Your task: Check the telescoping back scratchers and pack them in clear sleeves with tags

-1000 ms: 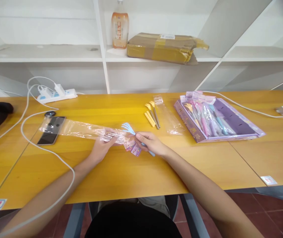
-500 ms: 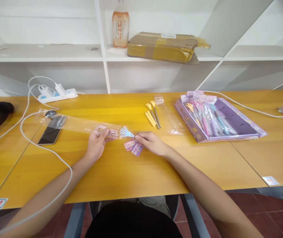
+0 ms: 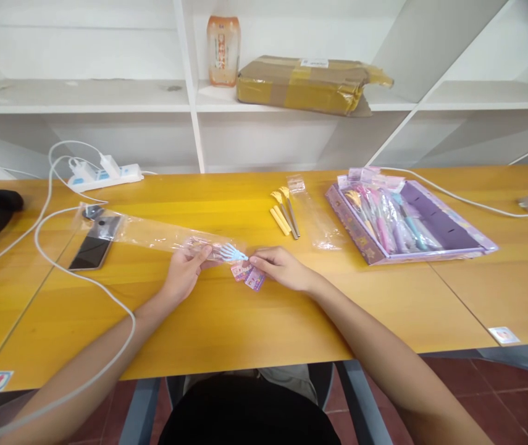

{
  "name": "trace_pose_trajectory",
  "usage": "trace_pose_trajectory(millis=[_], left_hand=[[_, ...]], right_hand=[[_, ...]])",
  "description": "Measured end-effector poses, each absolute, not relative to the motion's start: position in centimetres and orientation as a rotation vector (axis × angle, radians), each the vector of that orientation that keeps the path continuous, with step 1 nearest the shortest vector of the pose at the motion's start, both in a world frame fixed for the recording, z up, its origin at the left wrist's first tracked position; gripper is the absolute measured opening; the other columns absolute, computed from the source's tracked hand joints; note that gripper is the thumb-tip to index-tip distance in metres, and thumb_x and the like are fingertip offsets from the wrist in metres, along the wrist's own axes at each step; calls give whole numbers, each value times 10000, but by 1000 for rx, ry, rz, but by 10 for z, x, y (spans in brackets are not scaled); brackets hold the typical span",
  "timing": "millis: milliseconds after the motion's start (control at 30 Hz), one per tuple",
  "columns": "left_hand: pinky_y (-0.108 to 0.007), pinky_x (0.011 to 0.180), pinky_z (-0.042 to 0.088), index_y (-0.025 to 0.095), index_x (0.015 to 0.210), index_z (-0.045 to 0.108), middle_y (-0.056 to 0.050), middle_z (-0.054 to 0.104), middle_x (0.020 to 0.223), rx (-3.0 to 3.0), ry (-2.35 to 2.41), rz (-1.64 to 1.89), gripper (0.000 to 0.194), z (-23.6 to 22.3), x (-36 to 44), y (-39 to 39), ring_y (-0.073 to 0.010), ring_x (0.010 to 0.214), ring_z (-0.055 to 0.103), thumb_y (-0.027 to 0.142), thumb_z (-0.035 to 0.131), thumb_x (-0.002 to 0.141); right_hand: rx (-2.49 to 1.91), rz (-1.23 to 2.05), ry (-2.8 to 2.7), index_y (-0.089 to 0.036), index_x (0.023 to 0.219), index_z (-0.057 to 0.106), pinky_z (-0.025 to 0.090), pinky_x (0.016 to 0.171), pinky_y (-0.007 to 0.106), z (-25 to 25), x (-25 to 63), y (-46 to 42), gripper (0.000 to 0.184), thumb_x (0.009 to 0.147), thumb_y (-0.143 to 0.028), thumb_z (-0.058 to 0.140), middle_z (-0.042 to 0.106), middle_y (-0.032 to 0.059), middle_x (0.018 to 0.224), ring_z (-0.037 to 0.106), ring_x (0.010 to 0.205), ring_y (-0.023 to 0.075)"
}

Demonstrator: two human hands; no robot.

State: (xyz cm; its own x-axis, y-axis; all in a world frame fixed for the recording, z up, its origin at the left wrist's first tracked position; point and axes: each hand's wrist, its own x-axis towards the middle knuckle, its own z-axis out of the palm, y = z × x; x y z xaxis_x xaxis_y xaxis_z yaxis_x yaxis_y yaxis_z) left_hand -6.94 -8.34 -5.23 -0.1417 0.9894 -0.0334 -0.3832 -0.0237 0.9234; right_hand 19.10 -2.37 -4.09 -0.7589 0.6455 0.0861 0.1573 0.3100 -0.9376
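My left hand (image 3: 186, 272) pinches a long clear plastic bag (image 3: 152, 236) near its printed end; the bag stretches left over the phone. My right hand (image 3: 282, 268) is closed on the narrow end of a light blue hand-shaped scratcher head (image 3: 231, 251). The blue fingers point left and lie at the bag's right end, seemingly within its mouth. Two small printed cards (image 3: 254, 279) lie just below, by my right fingertips. Farther back are two yellow hand-shaped scratcher heads on grey rods (image 3: 290, 210), beside yellow sticks (image 3: 280, 221).
Another clear bag (image 3: 318, 222) lies flat right of the rods. A purple display box (image 3: 472, 238) holds several bagged scratchers. At left are a phone (image 3: 91, 250), a power strip (image 3: 127, 175) and a white cable (image 3: 120, 300) crossing over my left forearm. A taped carton (image 3: 291, 86) and orange bottle (image 3: 223, 52) stand on the shelf.
My left hand and the bag have shifted slightly right, so the bag's end now overlaps the blue scratcher head. My right hand has stayed nearly in place.
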Motion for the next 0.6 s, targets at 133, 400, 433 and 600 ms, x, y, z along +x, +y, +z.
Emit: trace_pose_trajectory(millis=[133,400,433,600], left_hand=[[-346,798,697,200,952,742,-27,812,949,891,1021,1401,342,-57,-66,-86,-217,898,788,394,956,769],[-337,781,673,180,941,740,-26,796,927,869,1083,1438,407,-59,-64,-87,-213,878,772,370,996,689],[-325,772,667,180,938,732,-23,794,920,845,1091,1471,418,-56,-66,-86,-206,875,769,369,1001,680],[-288,769,646,192,944,678,-26,803,929,814,1058,1568,442,-45,-76,-80,-175,859,767,349,1005,691]], right_hand=[[-682,1463,-2169,-142,981,780,499,709,267,-40,190,-24,558,1087,-615,504,713,51,869,624,743,158],[-753,1393,-2196,-149,931,723,435,668,252,-42,191,-24,520,1092,-592,505,634,13,785,557,707,138],[-772,1393,-2195,-151,953,724,428,658,251,-42,192,-24,512,1092,-592,503,633,12,783,552,704,138],[-845,1376,-2197,-154,965,723,412,638,255,-43,193,-23,498,1072,-600,528,648,13,783,552,688,139]])
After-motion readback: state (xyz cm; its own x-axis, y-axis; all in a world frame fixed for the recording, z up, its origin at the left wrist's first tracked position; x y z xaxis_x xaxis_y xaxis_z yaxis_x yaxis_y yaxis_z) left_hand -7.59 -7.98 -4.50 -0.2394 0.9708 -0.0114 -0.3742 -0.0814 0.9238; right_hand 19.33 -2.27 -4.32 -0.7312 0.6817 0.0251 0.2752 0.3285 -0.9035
